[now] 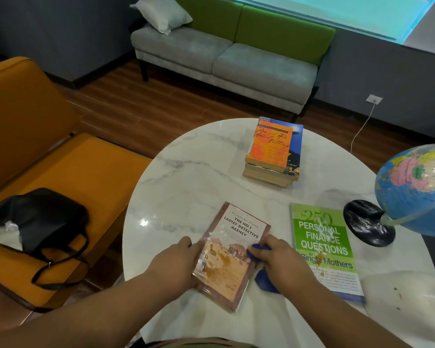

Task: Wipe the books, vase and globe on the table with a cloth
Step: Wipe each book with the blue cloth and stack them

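Two hands | left hand (180, 259) grips book (236, 229) | right hand (283, 254) holds cloth (253, 253)

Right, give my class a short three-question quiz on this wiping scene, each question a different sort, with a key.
1. True or false: the right hand holds a blue cloth on the detective novel.
2. What stands at the right edge of the table? A a globe; B a lamp; C a kettle.
3. Fill in: the left hand holds the detective novel by its ___ edge.
Key: 1 true; 2 A; 3 left.
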The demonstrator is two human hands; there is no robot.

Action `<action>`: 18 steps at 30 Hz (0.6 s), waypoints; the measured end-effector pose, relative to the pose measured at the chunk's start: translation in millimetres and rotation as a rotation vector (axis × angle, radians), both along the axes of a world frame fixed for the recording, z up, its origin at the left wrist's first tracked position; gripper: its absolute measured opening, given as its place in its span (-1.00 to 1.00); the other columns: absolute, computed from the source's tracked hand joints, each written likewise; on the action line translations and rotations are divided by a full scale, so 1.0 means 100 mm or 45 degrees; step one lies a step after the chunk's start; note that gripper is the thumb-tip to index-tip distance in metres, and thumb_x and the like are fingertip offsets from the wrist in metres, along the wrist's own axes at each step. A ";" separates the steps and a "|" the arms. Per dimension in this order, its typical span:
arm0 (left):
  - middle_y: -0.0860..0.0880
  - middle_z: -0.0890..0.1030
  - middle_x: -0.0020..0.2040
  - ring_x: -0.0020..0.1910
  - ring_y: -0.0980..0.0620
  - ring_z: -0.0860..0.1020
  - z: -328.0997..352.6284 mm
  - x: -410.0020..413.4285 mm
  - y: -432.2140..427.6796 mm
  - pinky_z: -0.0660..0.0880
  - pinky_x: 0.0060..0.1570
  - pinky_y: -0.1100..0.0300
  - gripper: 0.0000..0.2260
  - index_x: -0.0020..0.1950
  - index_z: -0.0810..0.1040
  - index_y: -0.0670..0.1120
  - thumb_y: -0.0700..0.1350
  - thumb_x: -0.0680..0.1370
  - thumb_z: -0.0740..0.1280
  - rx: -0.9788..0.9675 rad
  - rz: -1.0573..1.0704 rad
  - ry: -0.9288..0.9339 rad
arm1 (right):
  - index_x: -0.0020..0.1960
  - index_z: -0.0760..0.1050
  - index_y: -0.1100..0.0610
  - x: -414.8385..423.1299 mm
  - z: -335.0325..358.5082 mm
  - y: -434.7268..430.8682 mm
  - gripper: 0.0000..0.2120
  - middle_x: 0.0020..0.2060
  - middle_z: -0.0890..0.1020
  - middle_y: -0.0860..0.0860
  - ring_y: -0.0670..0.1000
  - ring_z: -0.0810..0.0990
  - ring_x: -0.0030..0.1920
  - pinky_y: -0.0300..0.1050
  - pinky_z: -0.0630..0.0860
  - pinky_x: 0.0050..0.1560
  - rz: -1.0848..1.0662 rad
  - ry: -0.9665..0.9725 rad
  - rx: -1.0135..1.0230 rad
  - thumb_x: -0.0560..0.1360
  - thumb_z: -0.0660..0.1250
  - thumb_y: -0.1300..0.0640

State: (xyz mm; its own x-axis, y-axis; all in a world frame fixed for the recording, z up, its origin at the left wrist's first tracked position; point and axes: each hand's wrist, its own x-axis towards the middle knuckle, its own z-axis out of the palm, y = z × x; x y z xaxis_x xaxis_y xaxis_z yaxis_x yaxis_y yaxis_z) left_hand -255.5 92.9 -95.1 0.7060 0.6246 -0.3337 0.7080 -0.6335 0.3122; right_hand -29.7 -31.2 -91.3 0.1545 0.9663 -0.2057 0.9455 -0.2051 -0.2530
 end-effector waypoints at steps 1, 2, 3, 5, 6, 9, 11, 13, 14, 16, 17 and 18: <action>0.04 0.42 0.09 0.00 0.01 0.55 0.00 0.00 0.00 0.55 -0.07 0.17 -0.35 0.42 0.27 0.11 0.10 0.39 0.45 0.000 0.000 0.003 | 0.24 0.46 -0.13 -0.06 0.01 0.00 -0.73 0.15 0.45 -0.03 -0.01 0.49 0.08 -0.10 0.48 0.06 0.044 -0.002 -0.068 0.55 0.24 -0.03; 0.04 0.41 0.08 0.00 0.02 0.55 -0.01 0.00 0.00 0.55 -0.07 0.17 -0.35 0.42 0.27 0.11 0.10 0.38 0.45 -0.004 0.002 0.006 | 0.35 0.39 -0.12 -0.11 0.02 -0.01 -0.65 0.22 0.40 -0.05 0.01 0.42 0.16 -0.12 0.44 0.12 0.137 -0.014 -0.084 0.56 0.20 -0.04; 0.04 0.41 0.08 -0.01 0.02 0.55 -0.01 0.00 0.00 0.55 -0.07 0.17 -0.35 0.41 0.27 0.11 0.10 0.38 0.45 -0.008 0.003 0.006 | 0.39 0.35 -0.11 -0.16 0.06 -0.02 -0.61 0.25 0.36 -0.06 0.01 0.38 0.22 -0.14 0.40 0.17 0.211 0.010 -0.129 0.58 0.17 -0.08; 0.05 0.42 0.08 -0.02 0.04 0.55 -0.01 -0.01 0.00 0.55 -0.06 0.18 -0.37 0.40 0.27 0.12 0.11 0.39 0.44 -0.009 0.003 -0.003 | 0.40 0.35 -0.14 -0.15 0.09 -0.03 -0.61 0.25 0.35 -0.08 -0.02 0.36 0.24 -0.18 0.36 0.21 0.278 0.062 -0.139 0.59 0.12 -0.13; 0.05 0.42 0.07 -0.02 0.04 0.55 0.00 0.00 0.00 0.56 -0.05 0.18 -0.37 0.40 0.27 0.13 0.12 0.39 0.45 -0.009 0.002 -0.006 | 0.39 0.36 -0.15 -0.10 0.08 -0.01 -0.63 0.24 0.36 -0.09 -0.02 0.37 0.23 -0.21 0.35 0.21 0.266 0.063 -0.093 0.59 0.11 -0.12; 0.05 0.42 0.08 -0.01 0.03 0.56 0.00 0.00 0.00 0.56 -0.04 0.16 -0.36 0.40 0.27 0.13 0.12 0.39 0.45 -0.010 -0.003 -0.003 | 0.32 0.43 -0.09 0.05 0.04 0.17 -0.67 0.19 0.40 -0.05 0.03 0.45 0.16 -0.17 0.42 0.14 0.110 -0.060 -0.003 0.59 0.13 -0.06; 0.04 0.42 0.08 -0.01 0.03 0.56 0.00 0.00 0.00 0.56 -0.04 0.17 -0.36 0.40 0.27 0.13 0.12 0.39 0.45 -0.011 -0.006 0.002 | 0.26 0.46 -0.02 0.06 0.02 0.34 -0.70 0.12 0.43 0.00 0.06 0.48 0.04 -0.11 0.48 0.05 -0.089 -0.125 -0.053 0.56 0.18 -0.02; 0.04 0.42 0.08 -0.01 0.03 0.55 0.01 0.00 -0.01 0.55 -0.04 0.18 -0.35 0.41 0.27 0.12 0.13 0.39 0.45 -0.008 -0.008 0.007 | 0.28 0.43 -0.03 -0.03 -0.03 0.48 -0.65 0.13 0.40 -0.01 0.06 0.47 0.05 -0.10 0.50 0.03 -0.126 -0.111 -0.132 0.50 0.28 0.02; 0.04 0.42 0.09 -0.01 0.03 0.55 0.02 0.00 -0.01 0.55 -0.04 0.18 -0.35 0.42 0.27 0.12 0.13 0.39 0.45 -0.005 -0.008 0.011 | 0.33 0.39 -0.03 -0.10 -0.06 0.53 -0.59 0.17 0.38 -0.01 0.08 0.45 0.10 -0.08 0.50 0.05 -0.064 -0.090 -0.175 0.49 0.30 0.07; 0.02 0.42 0.10 0.01 0.00 0.55 0.03 0.00 0.00 0.53 -0.06 0.17 -0.32 0.44 0.24 0.11 0.12 0.40 0.45 -0.004 -0.016 0.026 | 0.41 0.31 -0.03 -0.17 -0.05 0.57 -0.53 0.24 0.34 0.00 0.10 0.43 0.17 -0.07 0.48 0.09 0.059 -0.065 -0.221 0.52 0.25 0.15; 0.01 0.41 0.10 0.02 -0.01 0.55 0.02 0.00 0.00 0.52 -0.08 0.16 -0.31 0.45 0.23 0.11 0.11 0.39 0.45 -0.007 -0.018 0.032 | 0.42 0.30 -0.03 -0.15 -0.04 0.59 -0.54 0.25 0.35 0.00 0.10 0.43 0.18 -0.09 0.47 0.12 0.045 -0.053 -0.217 0.53 0.23 0.16; 0.01 0.41 0.10 0.02 -0.02 0.55 0.02 0.00 0.00 0.52 -0.08 0.15 -0.30 0.46 0.22 0.11 0.10 0.39 0.45 -0.009 -0.015 0.034 | 0.41 0.31 -0.03 -0.12 -0.03 0.64 -0.56 0.25 0.36 -0.01 0.10 0.43 0.19 -0.11 0.45 0.14 -0.010 -0.043 -0.193 0.54 0.22 0.14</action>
State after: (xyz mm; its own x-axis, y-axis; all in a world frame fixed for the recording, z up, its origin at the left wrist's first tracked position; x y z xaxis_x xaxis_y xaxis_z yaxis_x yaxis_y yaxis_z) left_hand -255.7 93.0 -93.1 0.7043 0.6139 -0.3566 0.7085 -0.6399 0.2976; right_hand -41.8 32.6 -94.8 0.1712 0.9234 -0.3435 0.9511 -0.2459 -0.1869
